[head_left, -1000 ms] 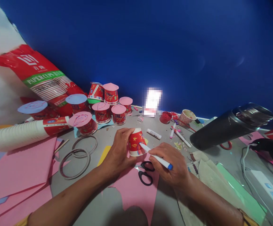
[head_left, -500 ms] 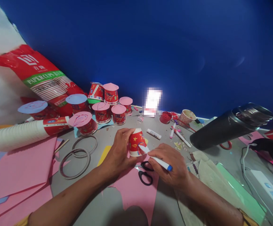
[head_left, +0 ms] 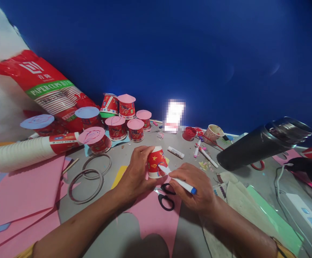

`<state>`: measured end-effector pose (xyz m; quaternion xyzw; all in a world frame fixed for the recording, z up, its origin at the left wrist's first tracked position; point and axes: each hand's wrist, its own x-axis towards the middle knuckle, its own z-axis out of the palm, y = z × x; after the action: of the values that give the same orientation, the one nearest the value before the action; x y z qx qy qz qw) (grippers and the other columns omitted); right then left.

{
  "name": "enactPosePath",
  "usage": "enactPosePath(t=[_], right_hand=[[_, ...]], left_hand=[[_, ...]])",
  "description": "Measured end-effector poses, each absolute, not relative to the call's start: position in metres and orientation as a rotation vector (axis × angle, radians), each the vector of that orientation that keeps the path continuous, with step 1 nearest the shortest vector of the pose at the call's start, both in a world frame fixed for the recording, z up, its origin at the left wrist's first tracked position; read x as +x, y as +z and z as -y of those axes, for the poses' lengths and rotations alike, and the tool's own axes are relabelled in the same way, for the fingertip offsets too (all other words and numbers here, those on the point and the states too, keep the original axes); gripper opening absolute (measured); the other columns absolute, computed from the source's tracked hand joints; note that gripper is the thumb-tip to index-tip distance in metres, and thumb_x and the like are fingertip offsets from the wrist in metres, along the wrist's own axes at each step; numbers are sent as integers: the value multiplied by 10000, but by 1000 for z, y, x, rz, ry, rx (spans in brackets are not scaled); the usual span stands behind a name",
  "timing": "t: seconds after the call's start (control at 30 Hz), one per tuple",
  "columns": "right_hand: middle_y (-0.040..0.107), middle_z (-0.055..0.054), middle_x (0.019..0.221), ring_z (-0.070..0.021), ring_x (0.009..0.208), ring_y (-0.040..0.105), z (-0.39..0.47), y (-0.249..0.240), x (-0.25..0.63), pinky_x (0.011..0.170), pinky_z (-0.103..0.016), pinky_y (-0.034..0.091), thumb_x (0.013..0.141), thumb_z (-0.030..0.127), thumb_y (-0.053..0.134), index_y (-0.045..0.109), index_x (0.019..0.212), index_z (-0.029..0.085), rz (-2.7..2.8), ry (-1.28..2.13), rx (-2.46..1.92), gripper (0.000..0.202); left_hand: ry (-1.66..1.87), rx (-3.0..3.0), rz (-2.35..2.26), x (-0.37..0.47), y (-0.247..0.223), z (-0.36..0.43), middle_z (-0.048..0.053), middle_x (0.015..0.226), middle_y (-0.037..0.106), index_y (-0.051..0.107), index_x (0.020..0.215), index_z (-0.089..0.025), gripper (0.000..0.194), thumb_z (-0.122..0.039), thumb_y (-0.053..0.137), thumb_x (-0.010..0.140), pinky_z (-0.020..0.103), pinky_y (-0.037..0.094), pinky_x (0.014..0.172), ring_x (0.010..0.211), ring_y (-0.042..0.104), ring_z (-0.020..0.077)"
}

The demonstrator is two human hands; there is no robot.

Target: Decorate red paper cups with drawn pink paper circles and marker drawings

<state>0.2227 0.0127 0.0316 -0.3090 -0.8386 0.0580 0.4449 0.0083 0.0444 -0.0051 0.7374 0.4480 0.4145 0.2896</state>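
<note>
My left hand (head_left: 140, 170) grips a red paper cup (head_left: 154, 159) turned upside down, with gold stars and printed figures on its side. In my right hand (head_left: 195, 186) is a white marker (head_left: 181, 183) with a blue end, its tip against the cup's side. Black-handled scissors (head_left: 166, 202) lie just below the cup on cut pink paper (head_left: 156, 222); their blades are partly hidden by my left hand. A glue stick (head_left: 175, 152) rests on the table behind the cup.
Several red cups with pink or blue paper tops (head_left: 136, 130) stand at back left. Nearby lie a stack of paper cups (head_left: 21, 154), two grey tape rings (head_left: 86, 186) and pink sheets (head_left: 21, 197). A black thermos (head_left: 253, 147), loose markers (head_left: 208, 158) and a power strip (head_left: 306, 218) occupy the right.
</note>
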Motion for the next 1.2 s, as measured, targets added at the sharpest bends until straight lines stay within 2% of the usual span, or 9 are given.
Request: enactPosePath(t=[0.4, 0.6, 1.2], right_hand=[[775, -22, 786, -166, 633, 645, -11, 31, 223, 616, -316, 456, 1008, 188, 586, 682, 998, 204, 2102, 189, -761, 98], [771, -34, 788, -175, 642, 661, -12, 39, 223, 613, -313, 493, 987, 137, 582, 676, 1012, 203, 2064, 107, -755, 117], [760, -40, 771, -176, 649, 673, -13, 38, 224, 604, -312, 511, 981, 139, 604, 684, 1001, 203, 2015, 21, -800, 104]], left_hand=[[1098, 2008, -1173, 7, -7, -45, 130, 1417, 474, 437, 1490, -312, 864, -360, 883, 752, 568, 475, 1144, 1371, 500, 339], [1105, 1985, -1154, 8, -7, -46, 119, 1431, 465, 419, 1477, -324, 837, -433, 870, 780, 558, 475, 1152, 1387, 511, 334], [1097, 1951, -1163, 8, -9, -46, 119, 1459, 462, 405, 1495, -337, 877, -423, 882, 765, 565, 474, 1149, 1394, 506, 342]])
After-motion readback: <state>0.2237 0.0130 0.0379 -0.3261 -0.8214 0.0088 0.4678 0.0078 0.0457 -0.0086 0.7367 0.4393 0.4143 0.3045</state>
